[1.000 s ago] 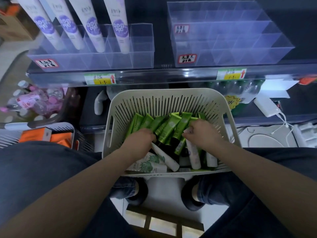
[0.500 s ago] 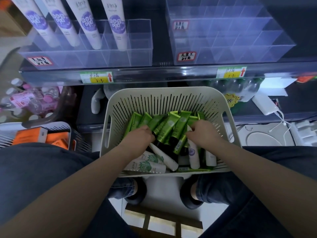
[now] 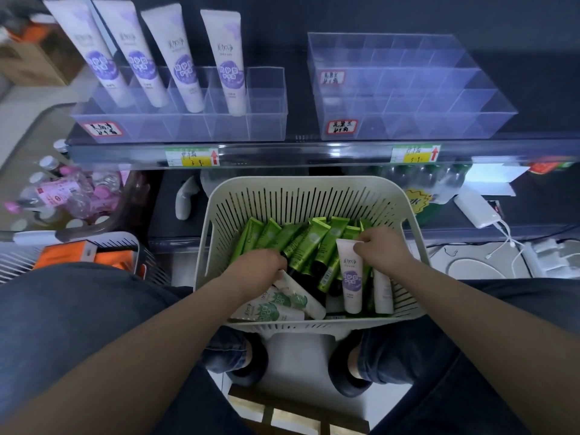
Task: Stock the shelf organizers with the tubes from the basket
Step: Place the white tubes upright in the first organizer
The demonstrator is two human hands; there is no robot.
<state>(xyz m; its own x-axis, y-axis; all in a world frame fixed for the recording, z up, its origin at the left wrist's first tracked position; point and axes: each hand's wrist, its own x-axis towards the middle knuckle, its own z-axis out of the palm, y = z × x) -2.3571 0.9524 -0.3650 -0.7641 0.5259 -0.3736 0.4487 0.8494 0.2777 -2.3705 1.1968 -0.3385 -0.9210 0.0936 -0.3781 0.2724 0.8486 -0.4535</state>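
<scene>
right hand [image 3: 384, 249] pinches a white purple-labelled tube [image 3: 351, 277] in the cream slatted plastic basket [image 3: 301, 183] below the dark shop shelf [image 3: 298, 153] (left hand [image 3: 257, 265] grip: can't tell).

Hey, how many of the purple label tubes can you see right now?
5. Four purple-label tubes stand in a row in the left organizer; the right hand pinches the fifth tube in the basket. More may lie buried there.
</scene>
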